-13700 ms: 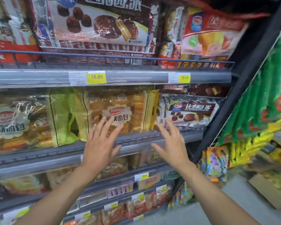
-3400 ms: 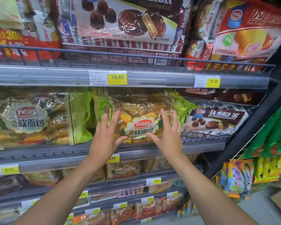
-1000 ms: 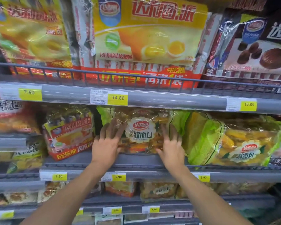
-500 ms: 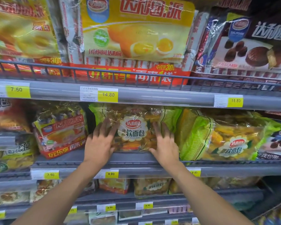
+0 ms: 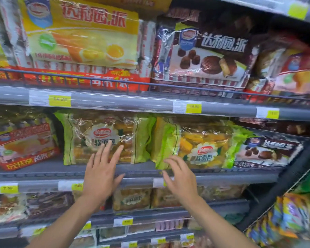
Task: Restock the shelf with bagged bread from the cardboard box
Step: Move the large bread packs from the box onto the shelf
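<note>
Fingers [image 5: 106, 151] of the left hand [image 5: 100, 174] are straight and spread, grasping nothing. Their tips lie over the lower front of the left bread bag [image 5: 104, 129], which stands on the shelf [image 5: 43, 170]; I cannot tell whether they touch it. The right hand [image 5: 182, 179] has loosely bent, released fingers [image 5: 175, 163] just beside the lower left corner of the right bread bag [image 5: 204, 147].

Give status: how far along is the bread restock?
Done: left bag and right bag stand side by side on the shelf. In hand: nothing gripped; left hand and right hand are open in front of them. Left: unclear, the box is out of view.
</note>
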Available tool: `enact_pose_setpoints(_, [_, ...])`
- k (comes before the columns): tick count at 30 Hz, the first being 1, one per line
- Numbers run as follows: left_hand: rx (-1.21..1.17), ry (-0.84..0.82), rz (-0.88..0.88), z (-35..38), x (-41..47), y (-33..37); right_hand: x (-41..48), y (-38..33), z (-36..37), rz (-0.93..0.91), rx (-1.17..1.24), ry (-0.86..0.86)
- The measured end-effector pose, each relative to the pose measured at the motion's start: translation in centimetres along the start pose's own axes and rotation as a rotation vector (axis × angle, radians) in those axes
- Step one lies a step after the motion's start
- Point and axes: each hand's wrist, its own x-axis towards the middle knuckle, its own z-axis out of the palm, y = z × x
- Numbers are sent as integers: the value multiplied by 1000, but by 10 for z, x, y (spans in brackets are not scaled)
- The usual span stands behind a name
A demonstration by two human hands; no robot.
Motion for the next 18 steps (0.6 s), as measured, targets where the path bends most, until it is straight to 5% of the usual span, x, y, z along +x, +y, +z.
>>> enact_pose_setpoints(5, [-81,7,73,0,13,91,-23,92,-57,238,-61,118])
enact_pose_setpoints(9, [-95,-6,162,1,30,159,-17,132,-79,391,-177,29])
enact_pose_setpoints(18, [-184,-60,-11,23,59,222,2,160,-69,362,-112,-6])
